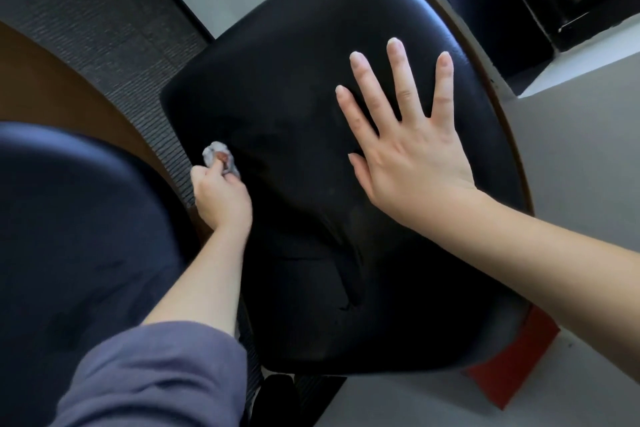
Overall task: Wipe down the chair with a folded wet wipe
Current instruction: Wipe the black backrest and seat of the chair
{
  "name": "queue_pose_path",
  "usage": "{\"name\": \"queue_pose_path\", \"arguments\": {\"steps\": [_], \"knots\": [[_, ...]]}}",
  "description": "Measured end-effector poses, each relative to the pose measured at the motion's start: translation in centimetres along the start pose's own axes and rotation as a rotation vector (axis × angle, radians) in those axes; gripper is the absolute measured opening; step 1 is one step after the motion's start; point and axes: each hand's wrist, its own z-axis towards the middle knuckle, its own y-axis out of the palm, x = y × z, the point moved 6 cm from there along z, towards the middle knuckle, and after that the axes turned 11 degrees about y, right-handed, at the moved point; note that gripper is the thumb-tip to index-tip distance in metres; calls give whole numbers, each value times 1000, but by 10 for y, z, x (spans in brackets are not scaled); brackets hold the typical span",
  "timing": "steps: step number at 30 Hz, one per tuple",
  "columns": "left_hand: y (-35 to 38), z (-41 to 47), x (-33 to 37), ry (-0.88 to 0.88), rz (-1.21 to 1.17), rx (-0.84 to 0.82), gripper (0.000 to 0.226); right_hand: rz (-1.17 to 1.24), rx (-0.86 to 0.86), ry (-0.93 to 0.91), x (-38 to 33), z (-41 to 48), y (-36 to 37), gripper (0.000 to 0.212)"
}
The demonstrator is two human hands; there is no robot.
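The left hand (221,199) pinches the wet wipe (220,158) against the chair (294,80) seat's 9 o'clock edge. The right hand (405,135), fingers spread wide, braces the seat toward 2 o'clock. Pinched so small, the wipe could slip off the rim or leave streaks.

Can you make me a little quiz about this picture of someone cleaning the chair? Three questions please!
1. True or false: the right hand lies flat on the chair with fingers spread.
2. Which hand grips the wet wipe? A) left hand B) right hand C) neither
3. Fill the gap: the wipe meets the chair at its ____ edge in the picture.
Key: 1 true; 2 A; 3 left.
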Motion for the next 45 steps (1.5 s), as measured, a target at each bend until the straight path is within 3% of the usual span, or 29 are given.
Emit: {"name": "queue_pose_path", "arguments": {"steps": [2, 4, 6, 10, 12, 13, 16, 17, 21, 23, 26, 29, 31, 35, 40, 45], "knots": [[2, 7, -14, -235, -110, 66, 28, -2, 4, 6, 1, -1, 1, 70], [1, 1, -4, -265, -126, 64, 27, -6, 3, 10, 0, -1, 1, 70], [-2, -24, 28, -21, -62, -16, 33, -11, 8, 8, 0, -1, 0, 70], [-22, -135, 100, 580, -213, -244, 44, -19, 22, 3, 2, -2, -2, 69], [-25, -147, 87, 715, -131, -280, 41, -10, 22, 1, 2, -3, -2, 69], [-22, -135, 69, 654, -69, -277, 39, -9, 23, 0, 2, -3, -2, 69], [-17, -95, 23, 214, 38, -211, 35, -22, 25, -11, 3, -4, -3, 68], [-18, -100, 34, 227, 17, -203, 35, -31, 21, -17, 3, -4, -3, 68], [-31, -172, 108, 694, -191, -309, 44, -66, 1, -117, 0, -15, 2, 65], [-30, -166, 94, 685, -134, -290, 40, -40, 2, -170, 6, -29, 2, 64], [-27, -150, 71, 414, -92, -195, 37, 35, 25, -182, 19, -44, -1, 60], [-41, -199, 118, 655, -230, -263, 39, 22, 13, -171, 16, -45, -1, 59], [-42, -214, 113, 750, -199, -320, 40, 8, 11, -158, 13, -43, -1, 59], [-36, -183, 56, 487, -108, -231, 43, -17, -4, -159, 10, -46, 1, 60], [-44, -221, 76, 750, -147, -344, 39, -78, -28, -202, -5, -53, 6, 61], [-25, -184, -33, 248, 76, -297, 32, -97, -64, -194, -12, -56, 6, 65]]}}
